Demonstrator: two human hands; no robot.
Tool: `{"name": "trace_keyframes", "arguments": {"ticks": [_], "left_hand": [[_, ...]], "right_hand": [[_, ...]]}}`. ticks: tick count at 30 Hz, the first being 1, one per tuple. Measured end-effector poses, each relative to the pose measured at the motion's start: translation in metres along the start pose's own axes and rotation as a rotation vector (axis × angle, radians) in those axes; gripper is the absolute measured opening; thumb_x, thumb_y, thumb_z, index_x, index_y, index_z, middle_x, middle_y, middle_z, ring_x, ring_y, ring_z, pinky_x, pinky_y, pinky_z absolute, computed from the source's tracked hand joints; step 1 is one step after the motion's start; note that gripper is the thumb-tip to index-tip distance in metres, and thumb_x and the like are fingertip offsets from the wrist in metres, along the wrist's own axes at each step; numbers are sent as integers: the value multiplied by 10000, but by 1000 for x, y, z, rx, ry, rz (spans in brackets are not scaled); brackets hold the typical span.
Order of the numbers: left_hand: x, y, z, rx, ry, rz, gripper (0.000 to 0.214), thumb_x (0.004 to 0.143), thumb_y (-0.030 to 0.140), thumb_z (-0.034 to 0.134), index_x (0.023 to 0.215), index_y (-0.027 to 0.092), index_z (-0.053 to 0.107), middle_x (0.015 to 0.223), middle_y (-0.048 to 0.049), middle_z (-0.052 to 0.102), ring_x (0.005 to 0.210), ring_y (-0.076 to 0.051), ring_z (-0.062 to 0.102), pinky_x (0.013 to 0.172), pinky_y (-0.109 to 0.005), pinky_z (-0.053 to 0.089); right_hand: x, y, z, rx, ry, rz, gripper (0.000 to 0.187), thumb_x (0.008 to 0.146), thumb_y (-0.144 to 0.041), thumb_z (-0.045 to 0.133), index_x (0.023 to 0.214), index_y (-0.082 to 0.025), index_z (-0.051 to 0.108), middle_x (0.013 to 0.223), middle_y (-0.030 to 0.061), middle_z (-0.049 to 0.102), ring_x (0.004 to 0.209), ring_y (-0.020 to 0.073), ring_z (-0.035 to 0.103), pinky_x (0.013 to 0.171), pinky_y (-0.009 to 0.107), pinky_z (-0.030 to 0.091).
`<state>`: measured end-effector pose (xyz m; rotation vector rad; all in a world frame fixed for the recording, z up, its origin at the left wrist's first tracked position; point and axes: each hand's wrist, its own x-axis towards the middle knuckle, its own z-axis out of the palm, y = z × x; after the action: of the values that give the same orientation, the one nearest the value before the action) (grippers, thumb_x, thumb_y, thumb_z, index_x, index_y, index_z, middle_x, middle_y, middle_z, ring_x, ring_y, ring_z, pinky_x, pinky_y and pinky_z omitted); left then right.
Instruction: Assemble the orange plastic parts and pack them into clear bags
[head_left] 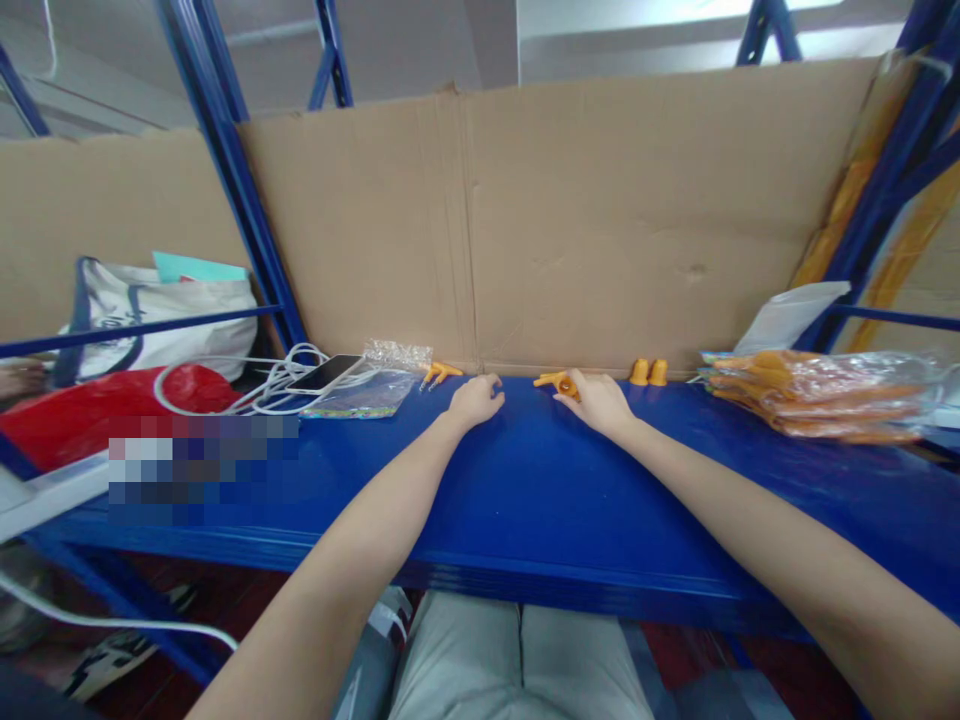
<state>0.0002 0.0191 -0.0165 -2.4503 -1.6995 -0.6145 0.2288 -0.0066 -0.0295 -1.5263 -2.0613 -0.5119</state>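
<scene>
Both my arms reach forward over a blue metal shelf (540,500). My right hand (596,400) is closed round a small orange plastic part (559,381) near the cardboard back wall. My left hand (476,398) rests on the shelf with its fingers curled under; whether anything is in it is hidden. Another orange Y-shaped part (439,373) lies to the left of my left hand. Two small orange caps (649,372) stand upright just right of my right hand.
A cardboard sheet (600,220) backs the shelf. Clear bags of orange parts (817,392) lie at the right. A phone (326,373), white cables (262,385) and a clear zip bag (367,390) lie at the left, beside a red bag (90,410) and a white tote (157,310).
</scene>
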Motion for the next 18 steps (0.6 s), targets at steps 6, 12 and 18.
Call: {"name": "trace_keyframes", "arguments": {"ticks": [6,12,18], "left_hand": [[2,-1,2,23,-8,9,260,859,270,516,1077,195,638,1035,-52,695,980,-193,647,831,-261,503],[3,-8,5,85,-36,-40,365,870,270,485,1203,162,588,1257,-102,605,1169,-210,558,1002,-297,428],[2,-27,8,111,-118,-406,603,888,417,420,1437,176,349,1554,-148,225,1430,-300,200,1111,-504,276]], "right_hand": [[-4,-2,5,-206,-80,-120,329,899,-386,544,1104,-148,639,1166,152,666,1095,293,580,859,393,381],[-3,-2,8,-173,-119,-90,377,931,-358,479,1221,-149,598,1281,150,599,1170,289,538,900,428,348],[-3,-1,8,-100,-133,-100,392,938,-331,442,1246,-130,578,1273,153,605,1190,271,523,942,419,325]]}}
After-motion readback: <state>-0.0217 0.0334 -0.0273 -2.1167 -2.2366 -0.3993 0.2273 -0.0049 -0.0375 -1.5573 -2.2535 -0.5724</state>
